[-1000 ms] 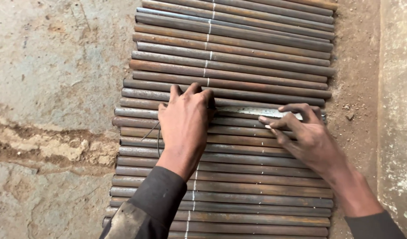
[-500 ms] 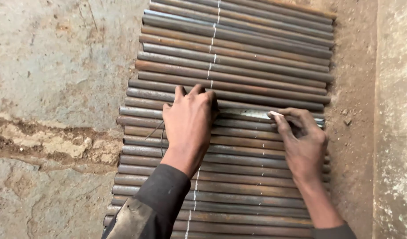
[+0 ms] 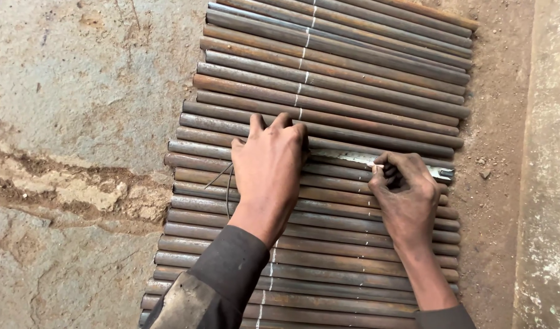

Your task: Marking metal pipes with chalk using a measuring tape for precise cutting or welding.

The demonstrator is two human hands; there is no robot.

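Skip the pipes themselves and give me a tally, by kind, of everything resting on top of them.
Hands: 2, left hand and right hand
Metal rule: 1
White chalk piece, pinched in the right fingers: 1
Thin dark wire: 1
Total: 5

Rough, cracked concrete floor point(image 3: 79, 91), dirt strip point(image 3: 499, 122) alongside, in daylight.

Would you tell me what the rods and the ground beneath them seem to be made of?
Rods: apparently steel, dull grey-brown with rusty patches and white chalk-like marks. Ground: seemingly rough concrete, grey, stained and cracked, with sandy dirt.
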